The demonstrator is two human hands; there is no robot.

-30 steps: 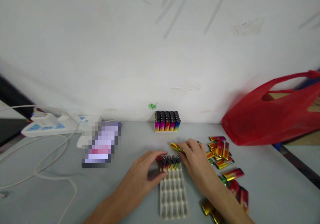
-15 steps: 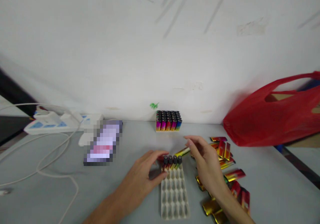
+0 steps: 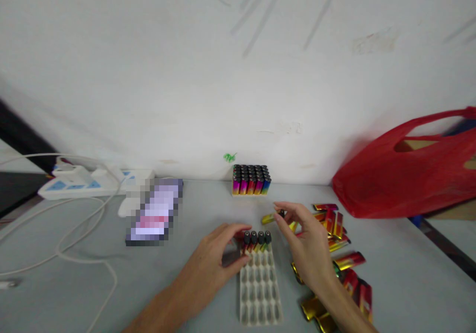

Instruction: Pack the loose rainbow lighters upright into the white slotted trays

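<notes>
A pale moulded tray (image 3: 259, 289) with rows of pockets lies in front of me. Several batteries (image 3: 257, 241) with black tops stand upright across its far row. My left hand (image 3: 219, 253) curls around the left end of that row, thumb on the near side and fingers behind. Whether it also touches the tray is hard to see. My right hand (image 3: 307, 241) pinches a yellow battery (image 3: 268, 219) between thumb and forefinger, right of the row. The battery lies nearly level, its black end at my fingertips.
Loose red and gold batteries (image 3: 348, 260) are heaped on the right, partly under my right forearm. A full block of upright batteries (image 3: 252, 180) stands against the wall. Elsewhere are a red bag (image 3: 405, 174), a blurred-out phone (image 3: 156, 209), a power strip (image 3: 80, 187) and white cables (image 3: 59, 244).
The battery in my right hand has turned and shifted slightly back, and its black end now shows at the fingertips. My left hand and the tray have stayed put.
</notes>
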